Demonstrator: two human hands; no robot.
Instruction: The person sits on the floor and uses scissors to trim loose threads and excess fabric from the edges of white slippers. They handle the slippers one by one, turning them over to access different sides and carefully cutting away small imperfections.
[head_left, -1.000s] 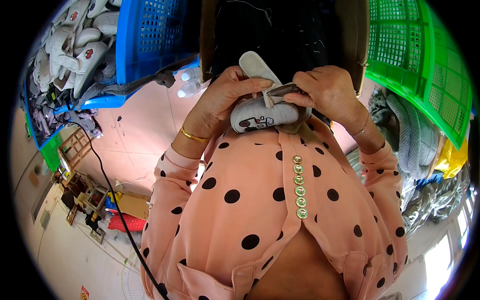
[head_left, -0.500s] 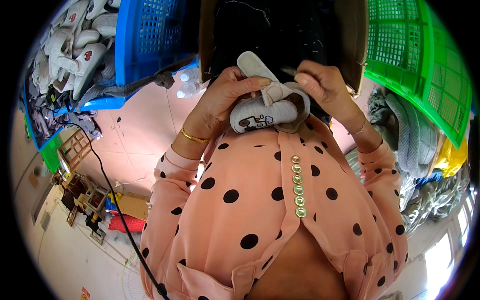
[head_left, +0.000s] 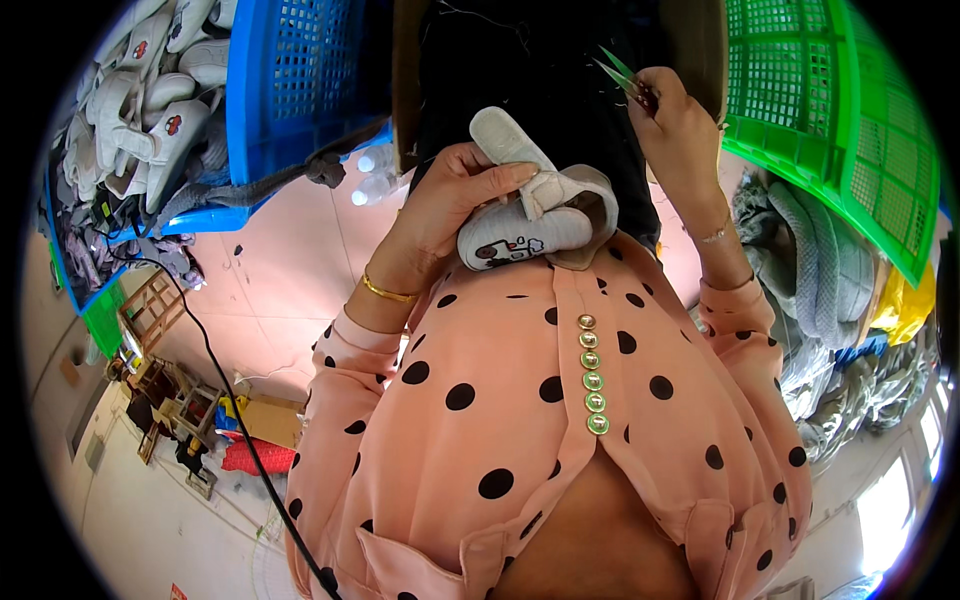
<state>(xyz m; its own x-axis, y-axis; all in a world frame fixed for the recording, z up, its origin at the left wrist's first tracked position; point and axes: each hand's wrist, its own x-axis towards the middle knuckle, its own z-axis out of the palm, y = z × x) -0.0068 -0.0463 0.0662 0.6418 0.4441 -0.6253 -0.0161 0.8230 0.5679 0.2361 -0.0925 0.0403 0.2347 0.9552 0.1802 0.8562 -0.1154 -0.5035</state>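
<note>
A small light-grey fabric shoe (head_left: 530, 232) with a strap and a stitched picture on its toe rests against my front. My left hand (head_left: 462, 195) pinches it by the strap (head_left: 545, 192), thumb on top. Away from the shoe, up and to the right, my right hand (head_left: 672, 125) is closed round the dark handles of a small pair of scissors (head_left: 622, 76). The scissors' two pointed blades are parted and aim up and left.
At far left a blue crate (head_left: 283, 95) stands beside a heap of similar shoes (head_left: 150, 125). A green crate (head_left: 850, 150) is at far right, above grey padded fabric (head_left: 825, 265). A black cable (head_left: 225, 385) runs down the left side. Plastic bottles (head_left: 374, 175) stand on the floor.
My right hand has moved up and right, away from the shoe, and the scissors now show plainly. My left hand keeps its hold on the shoe nearly in place.
</note>
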